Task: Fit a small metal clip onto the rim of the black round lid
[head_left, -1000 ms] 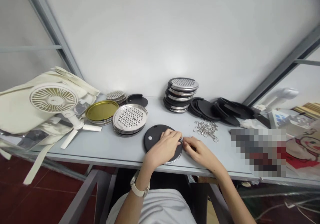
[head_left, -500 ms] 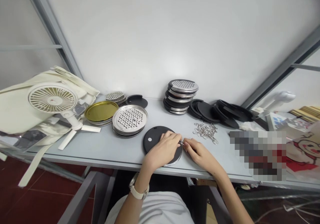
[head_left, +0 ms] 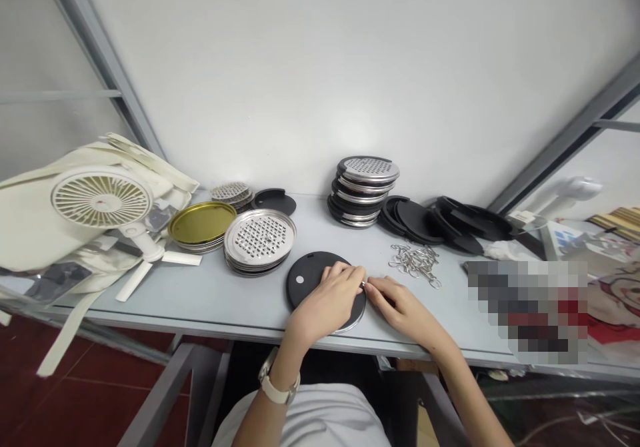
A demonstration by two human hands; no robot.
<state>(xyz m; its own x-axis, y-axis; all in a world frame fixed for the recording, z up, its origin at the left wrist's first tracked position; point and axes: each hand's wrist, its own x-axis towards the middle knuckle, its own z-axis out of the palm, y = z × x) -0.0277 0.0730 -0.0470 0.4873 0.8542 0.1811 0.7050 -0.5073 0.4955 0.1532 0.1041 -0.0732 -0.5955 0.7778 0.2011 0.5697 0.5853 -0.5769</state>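
A round black disc with a metal rim lies flat near the table's front edge. My left hand rests on its right half, fingers curled and pinched at the disc's right edge. My right hand meets it there, fingers pinched on a small metal ring that I can barely make out. A loose pile of metal rings lies just behind my right hand.
Left of the disc are a stack of perforated metal plates, gold-coloured lids and a white fan on a cream bag. Behind stand a stack of assembled discs and spread black discs. Cluttered items lie at right.
Both hands stay pinched together at the disc's right edge, with only slight finger shifts. The view has swayed a little.
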